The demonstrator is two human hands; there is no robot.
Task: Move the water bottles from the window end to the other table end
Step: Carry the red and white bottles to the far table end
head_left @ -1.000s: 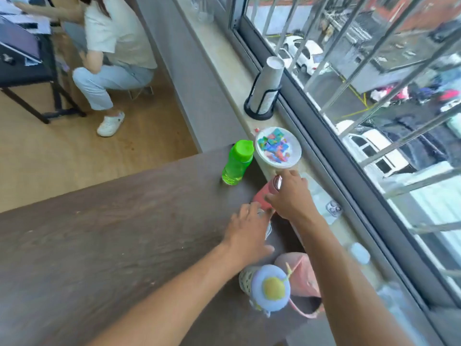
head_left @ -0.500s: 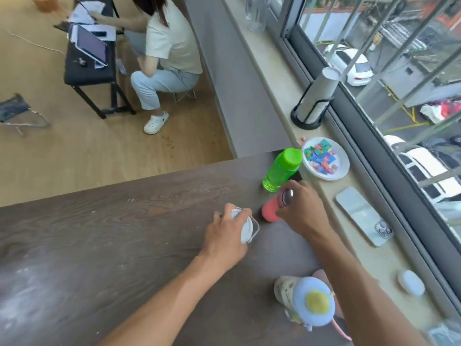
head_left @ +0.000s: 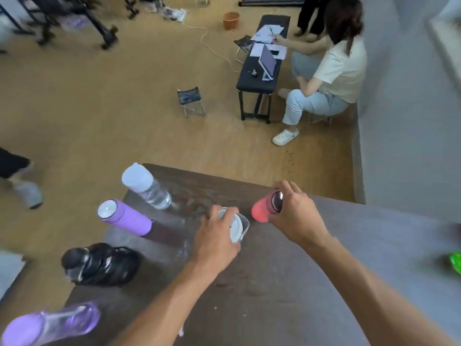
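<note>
Two bottles are being carried at once; a white-lidded bottle [head_left: 235, 227] is gripped from above by the left hand [head_left: 215, 239], a pink bottle [head_left: 262, 211] is clasped at its cap by the right hand [head_left: 296, 216]. Four bottles are already stood near the table [head_left: 274, 295] edge from 8 to 11 o'clock. A green bottle [head_left: 455, 262] remains at 3 o'clock. Judged next: both set down upright in a free spot beside the purple flask [head_left: 127, 217], then released.

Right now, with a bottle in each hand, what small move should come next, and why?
Probably carry both a little further left and set them down beside the purple bottle. The left hand grips a white bottle, the right hand a pink bottle, both near that group.
</note>
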